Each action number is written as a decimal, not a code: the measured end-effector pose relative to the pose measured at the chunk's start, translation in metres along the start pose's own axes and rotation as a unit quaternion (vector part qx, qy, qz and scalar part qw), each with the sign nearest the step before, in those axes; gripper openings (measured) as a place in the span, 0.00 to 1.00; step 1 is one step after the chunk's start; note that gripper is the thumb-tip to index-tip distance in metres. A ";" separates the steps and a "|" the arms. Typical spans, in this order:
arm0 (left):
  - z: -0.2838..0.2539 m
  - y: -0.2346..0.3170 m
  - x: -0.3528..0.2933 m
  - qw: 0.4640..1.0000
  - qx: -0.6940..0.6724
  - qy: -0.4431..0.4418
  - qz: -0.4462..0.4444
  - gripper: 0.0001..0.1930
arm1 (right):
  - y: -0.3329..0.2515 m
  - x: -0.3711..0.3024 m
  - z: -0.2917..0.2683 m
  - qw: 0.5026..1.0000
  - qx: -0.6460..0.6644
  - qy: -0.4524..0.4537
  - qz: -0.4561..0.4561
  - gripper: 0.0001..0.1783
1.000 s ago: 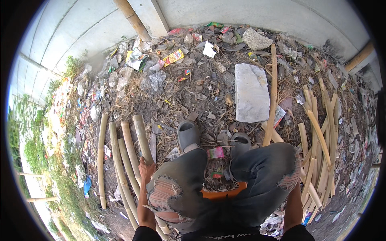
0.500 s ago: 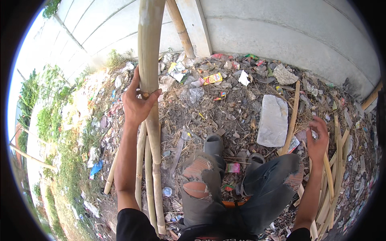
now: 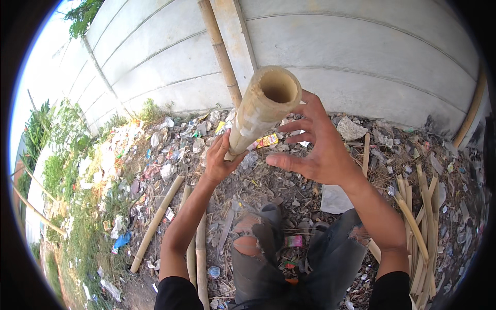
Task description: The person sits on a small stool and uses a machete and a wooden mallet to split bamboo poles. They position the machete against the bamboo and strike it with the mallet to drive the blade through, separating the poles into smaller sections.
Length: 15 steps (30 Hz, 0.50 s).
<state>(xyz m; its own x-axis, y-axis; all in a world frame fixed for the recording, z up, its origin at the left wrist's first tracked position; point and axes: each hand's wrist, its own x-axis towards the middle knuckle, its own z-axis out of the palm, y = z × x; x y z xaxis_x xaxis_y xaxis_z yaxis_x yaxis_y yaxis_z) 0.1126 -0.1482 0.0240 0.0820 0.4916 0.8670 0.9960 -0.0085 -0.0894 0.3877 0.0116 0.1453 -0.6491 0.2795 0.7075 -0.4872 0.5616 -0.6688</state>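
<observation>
A thick, pale bamboo pole [image 3: 253, 121] stands tilted in front of me, its hollow cut end facing up toward me. My left hand [image 3: 219, 157] is closed around its lower visible part, with the thumb on the near side. To the right of the pole's upper end, my right hand [image 3: 318, 142] has its fingers spread and the thumb apart. Its fingertips come close to the pole; whether one touches behind the rim I cannot tell. The pole's lower portion is hidden behind my left hand.
Bamboo poles [image 3: 157, 225] lie on the left, and split bamboo strips [image 3: 423, 232] are piled at the right. A pale stone block [image 3: 336, 200] lies beyond my knees. Litter covers the ground up to a concrete wall [image 3: 356, 46], where another bamboo pole [image 3: 221, 51] leans.
The pole's top has come down and tilted, so its open end now shows. My right hand has moved from the right side up beside it. The view has tipped upward.
</observation>
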 end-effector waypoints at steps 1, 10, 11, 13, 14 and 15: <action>0.006 0.004 -0.010 1.000 -0.001 -0.026 0.014 0.49 | 0.005 0.002 0.015 0.997 -0.038 0.002 -0.065 0.43; 0.036 0.000 -0.063 0.998 -0.048 -0.035 -0.005 0.51 | 0.045 -0.049 0.059 0.995 0.017 -0.014 -0.096 0.32; 0.039 0.000 -0.063 0.999 -0.037 -0.025 -0.011 0.51 | 0.048 -0.048 0.060 0.994 0.010 -0.015 -0.112 0.32; 0.045 -0.003 -0.059 0.999 -0.011 -0.013 -0.030 0.49 | 0.051 -0.044 0.060 0.993 -0.008 -0.010 -0.121 0.32; 0.045 -0.001 -0.053 0.999 0.007 -0.012 -0.050 0.48 | 0.049 -0.040 0.059 0.994 -0.013 -0.009 -0.112 0.32; 0.046 0.002 -0.048 0.997 0.024 -0.013 -0.074 0.48 | 0.049 -0.036 0.057 0.995 -0.020 -0.011 -0.100 0.32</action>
<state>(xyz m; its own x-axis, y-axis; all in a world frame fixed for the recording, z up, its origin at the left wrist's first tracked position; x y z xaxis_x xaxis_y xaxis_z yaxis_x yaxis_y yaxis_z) 0.1095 -0.1323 -0.0403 -0.0665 0.5067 0.8596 0.9943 0.1061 0.0144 0.3539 -0.0157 0.0736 -0.5543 0.1431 0.8199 -0.5845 0.6343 -0.5059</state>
